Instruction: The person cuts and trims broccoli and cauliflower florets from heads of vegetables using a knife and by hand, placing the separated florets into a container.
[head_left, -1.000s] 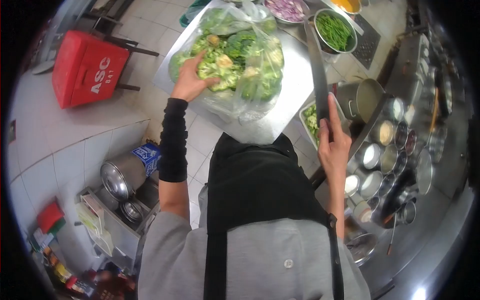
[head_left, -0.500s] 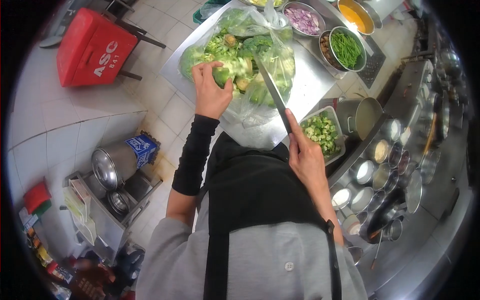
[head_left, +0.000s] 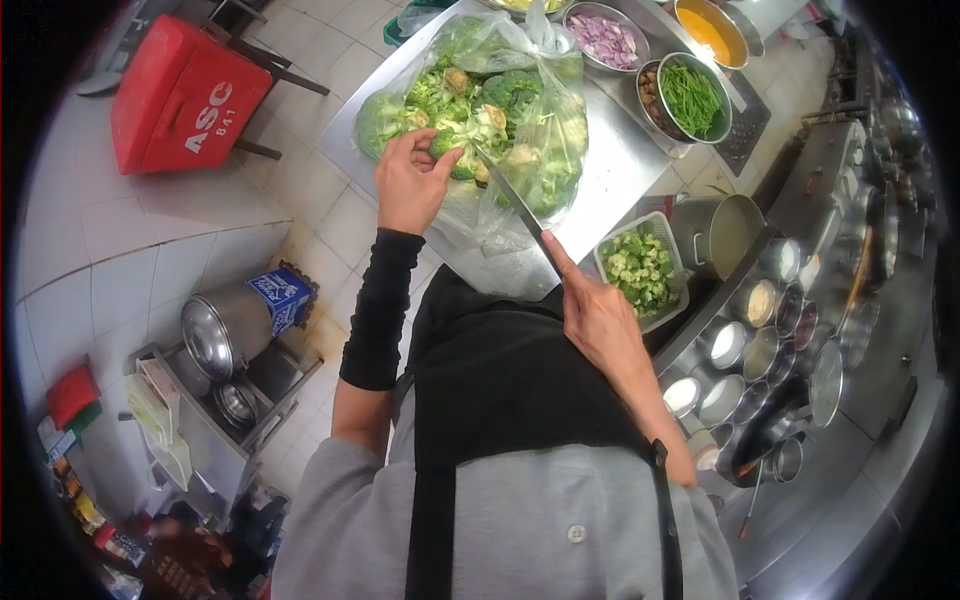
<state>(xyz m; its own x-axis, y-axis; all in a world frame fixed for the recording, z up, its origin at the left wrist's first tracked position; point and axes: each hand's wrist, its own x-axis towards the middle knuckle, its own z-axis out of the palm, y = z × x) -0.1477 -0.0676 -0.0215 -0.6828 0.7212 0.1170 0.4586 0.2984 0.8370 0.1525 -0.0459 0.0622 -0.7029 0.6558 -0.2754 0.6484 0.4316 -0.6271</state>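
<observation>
A clear plastic bag (head_left: 566, 130) full of broccoli lies opened on the metal table (head_left: 625, 140). My left hand (head_left: 408, 190), with a black sleeve at the wrist, has its fingers and thumb curled at a piece of broccoli (head_left: 468, 132) over the bag's opening. My right hand (head_left: 600, 318) grips a long knife (head_left: 514, 198), index finger laid along its back. The knife's tip touches or nearly touches the broccoli by my left thumb. To the right of the table, a white plastic basket (head_left: 684, 290) holds cut broccoli florets (head_left: 640, 268).
Bowls of sliced purple onion (head_left: 606, 40), cut green vegetables (head_left: 693, 98) and orange liquid (head_left: 712, 32) stand at the back right. A large pot (head_left: 728, 238) is beyond the basket. Many small seasoning bowls line the right counter. A red box (head_left: 180, 100) stands at left.
The knife has come down and left, its tip now at the broccoli near my left thumb. My left hand has shifted slightly left, and the broccoli beside it shows cut pale stems.
</observation>
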